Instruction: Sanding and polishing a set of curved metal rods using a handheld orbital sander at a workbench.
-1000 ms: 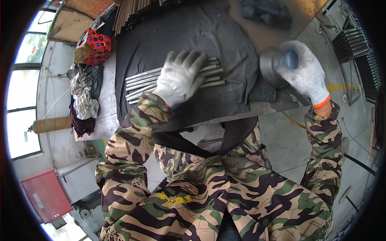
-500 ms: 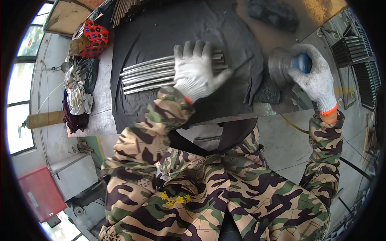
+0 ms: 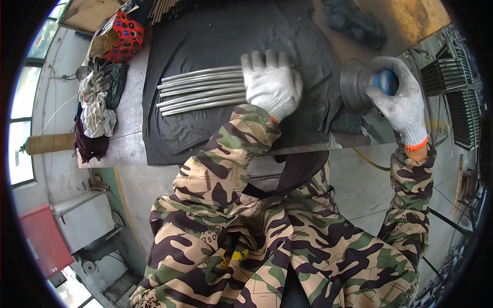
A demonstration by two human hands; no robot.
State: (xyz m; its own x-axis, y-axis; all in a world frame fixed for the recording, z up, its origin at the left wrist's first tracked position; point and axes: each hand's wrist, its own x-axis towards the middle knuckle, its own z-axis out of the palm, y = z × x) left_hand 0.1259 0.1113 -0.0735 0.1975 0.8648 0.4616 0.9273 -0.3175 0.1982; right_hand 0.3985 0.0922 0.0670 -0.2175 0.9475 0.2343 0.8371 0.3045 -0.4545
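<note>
Several shiny metal rods [image 3: 203,91] lie side by side on a black cloth [image 3: 226,38] spread over the table. My left hand [image 3: 271,82], in a white knitted glove with grey fingertips, lies palm down over their right ends, its fingers stretched out. The rod ends beneath it are hidden. At the right, my gloved right hand [image 3: 403,97] is closed around a tool with a round grey head [image 3: 354,86] and a blue body [image 3: 385,82]. The head stands at the cloth's right edge; its exact kind does not show clearly.
Gloves and rags [image 3: 97,113] hang over the table's left edge by a red patterned box [image 3: 126,37]. Dark cloth [image 3: 354,23] lies at the back right. More rods [image 3: 164,10] are bundled at the far left; racked dark bars [image 3: 452,72] stand beyond the right side.
My left hand has slid to the right along the rods, uncovering more of their length. The right hand keeps its hold on the tool. The view has shifted slightly.
</note>
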